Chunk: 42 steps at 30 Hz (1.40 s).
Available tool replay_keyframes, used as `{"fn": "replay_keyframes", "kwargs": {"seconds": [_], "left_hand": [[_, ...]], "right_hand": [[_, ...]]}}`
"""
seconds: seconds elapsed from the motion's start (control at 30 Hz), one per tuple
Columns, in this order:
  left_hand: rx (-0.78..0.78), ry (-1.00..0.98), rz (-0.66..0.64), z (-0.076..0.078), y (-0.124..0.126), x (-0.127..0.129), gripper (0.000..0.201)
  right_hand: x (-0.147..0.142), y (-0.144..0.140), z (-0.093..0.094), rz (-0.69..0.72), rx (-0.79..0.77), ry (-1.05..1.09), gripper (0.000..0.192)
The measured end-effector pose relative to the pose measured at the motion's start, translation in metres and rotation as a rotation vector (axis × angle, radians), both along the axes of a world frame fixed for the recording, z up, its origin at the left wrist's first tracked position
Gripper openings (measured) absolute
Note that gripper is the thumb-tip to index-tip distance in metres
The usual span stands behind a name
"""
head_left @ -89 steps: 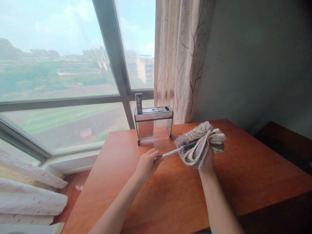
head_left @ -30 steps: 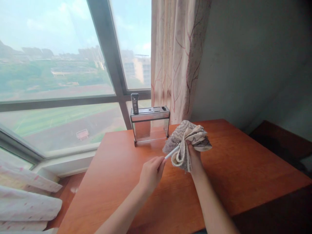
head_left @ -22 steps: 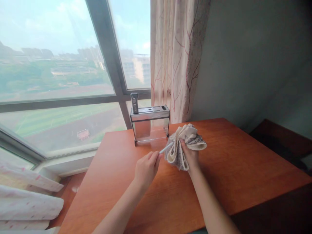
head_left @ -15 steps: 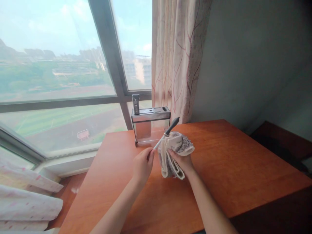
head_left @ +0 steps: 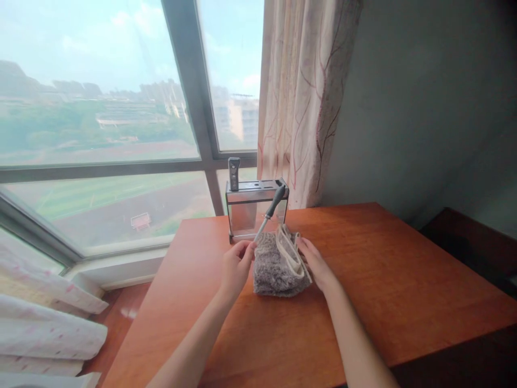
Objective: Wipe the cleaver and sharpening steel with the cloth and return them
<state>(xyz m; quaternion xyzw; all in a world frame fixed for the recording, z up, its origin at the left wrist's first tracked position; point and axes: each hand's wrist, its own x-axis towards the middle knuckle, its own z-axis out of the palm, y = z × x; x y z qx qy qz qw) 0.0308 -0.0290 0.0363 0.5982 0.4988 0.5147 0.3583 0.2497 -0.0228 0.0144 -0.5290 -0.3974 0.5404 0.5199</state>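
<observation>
My left hand [head_left: 238, 264] is closed in a pinch around the lower end of a sharpening steel [head_left: 262, 226], a thin metal rod. Its dark handle points up and to the right. A folded fuzzy grey-brown cloth [head_left: 278, 269] with pale edging bunches just right of the rod, against or very close to it. My right hand [head_left: 315, 261] grips the cloth's right edge, with some fingers hidden behind the folds. Beyond the hands stands a metal-framed knife block [head_left: 242, 215] with clear sides. One dark handle [head_left: 233, 173] sticks up from its left end.
All this is on a reddish-brown wooden table [head_left: 363, 285]. The window [head_left: 100, 205] lies behind and to the left, with a patterned curtain [head_left: 302, 97] beside it. A grey wall [head_left: 412, 108] closes the right side, and a pale curtain [head_left: 48, 328] hangs low at left.
The cloth has turned, so its fuzzy grey side faces me rather than the pale folds. My right hand has shifted to its right edge. The steel stands steeper, its handle farther left.
</observation>
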Motion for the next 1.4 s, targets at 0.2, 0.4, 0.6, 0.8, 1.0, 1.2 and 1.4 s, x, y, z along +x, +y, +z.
{"fn": "replay_keyframes", "kwargs": {"seconds": [0.2,0.4,0.6,0.8,1.0,1.2,1.4], "left_hand": [[0.004,0.01,-0.04,-0.001,-0.002,0.001,0.032],[0.004,-0.007,-0.062,-0.002,-0.001,0.002,0.034],[0.002,0.007,-0.08,-0.001,-0.002,0.004,0.033],[0.006,0.004,-0.094,0.0,-0.003,0.005,0.032],[0.0,0.007,-0.094,-0.005,-0.003,0.006,0.031],[-0.01,0.022,-0.111,-0.009,-0.003,0.007,0.03],[-0.019,0.014,-0.114,-0.006,-0.005,0.008,0.03]], "right_hand": [[0.009,-0.005,-0.006,0.048,-0.017,-0.118,0.09],[0.022,0.003,-0.024,-0.073,0.042,-0.237,0.068],[0.006,-0.003,-0.021,-0.05,0.097,-0.52,0.095],[0.031,0.002,-0.009,0.078,0.272,-0.339,0.08],[0.105,0.015,-0.032,-0.041,0.221,-0.75,0.065],[0.096,0.004,-0.016,-0.126,0.528,-1.089,0.051],[0.068,0.0,-0.028,0.07,0.498,-1.257,0.043]]}}
